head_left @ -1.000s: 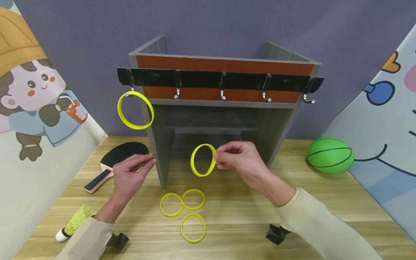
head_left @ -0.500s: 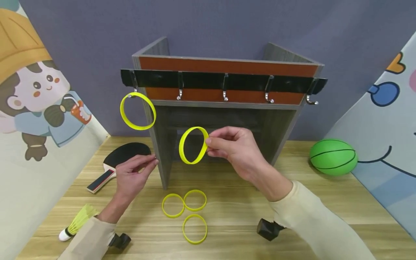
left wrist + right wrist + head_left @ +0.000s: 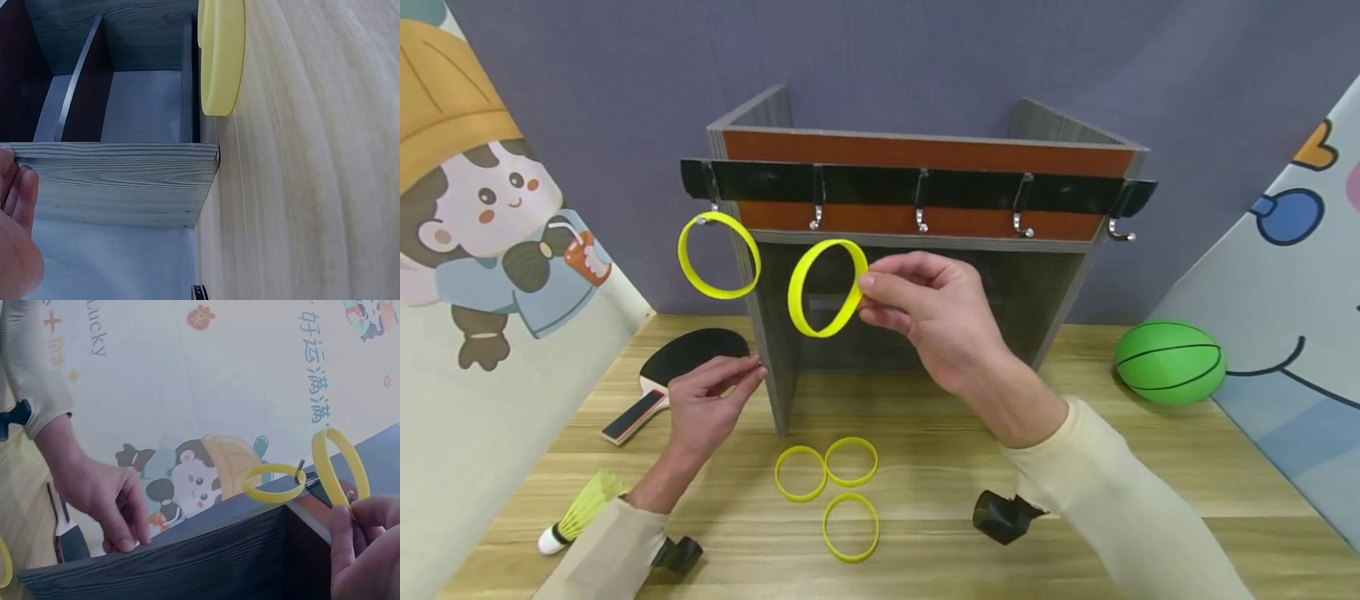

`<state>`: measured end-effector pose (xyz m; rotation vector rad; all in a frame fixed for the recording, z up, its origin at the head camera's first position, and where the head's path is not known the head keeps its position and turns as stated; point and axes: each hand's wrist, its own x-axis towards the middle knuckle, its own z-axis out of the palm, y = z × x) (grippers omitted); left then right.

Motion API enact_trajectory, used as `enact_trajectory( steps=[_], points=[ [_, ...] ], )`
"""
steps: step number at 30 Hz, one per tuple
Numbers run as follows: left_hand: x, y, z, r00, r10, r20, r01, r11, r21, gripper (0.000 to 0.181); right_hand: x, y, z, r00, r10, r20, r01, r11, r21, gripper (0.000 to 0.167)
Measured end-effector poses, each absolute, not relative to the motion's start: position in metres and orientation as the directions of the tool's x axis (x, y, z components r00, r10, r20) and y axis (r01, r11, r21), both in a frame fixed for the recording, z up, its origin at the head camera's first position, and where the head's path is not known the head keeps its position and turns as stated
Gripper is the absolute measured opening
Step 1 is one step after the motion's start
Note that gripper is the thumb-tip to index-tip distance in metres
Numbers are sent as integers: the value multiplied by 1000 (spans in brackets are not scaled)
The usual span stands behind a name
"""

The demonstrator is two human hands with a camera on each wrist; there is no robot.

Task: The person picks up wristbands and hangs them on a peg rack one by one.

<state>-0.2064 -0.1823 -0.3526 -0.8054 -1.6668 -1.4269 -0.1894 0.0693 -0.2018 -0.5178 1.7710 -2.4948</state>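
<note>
My right hand (image 3: 940, 312) pinches a yellow ring (image 3: 800, 287) between thumb and fingers, holding it upright in front of the grey wooden shelf (image 3: 781, 367). Just left of it, another yellow ring (image 3: 755, 242) hangs from the leftmost metal hook (image 3: 703, 218) of the black hook rail (image 3: 872, 184). My left hand (image 3: 707, 404) pinches the front edge of the shelf's left side panel, as the right wrist view also shows for that hand (image 3: 109, 500). Several hooks to the right carry nothing. Three more yellow rings (image 3: 800, 499) lie flat on the table.
A table tennis bat (image 3: 692, 358) lies left of the shelf, behind my left hand. A yellow shuttlecock (image 3: 587, 504) rests beside my left sleeve. A green ball (image 3: 1170, 363) sits at the right. Printed side walls (image 3: 497, 400) flank the wooden table (image 3: 940, 517).
My right hand has moved up and left with the pinched ring, from low before the shelf to just under the hook rail. The left hand stays at the panel edge.
</note>
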Motion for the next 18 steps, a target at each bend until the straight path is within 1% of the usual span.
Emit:
enact_trajectory(
  steps=[11,18],
  points=[
    [-206,-182,-352,-492,-16,870,854,184,487,31,-196,62,-194,-947,-192,257,-172,-375,-911,13],
    [-207,-182,-352,-491,-13,871,854,193,483,31,-200,58,-194,-956,-172,237,-154,-392,-907,15]
  ],
)
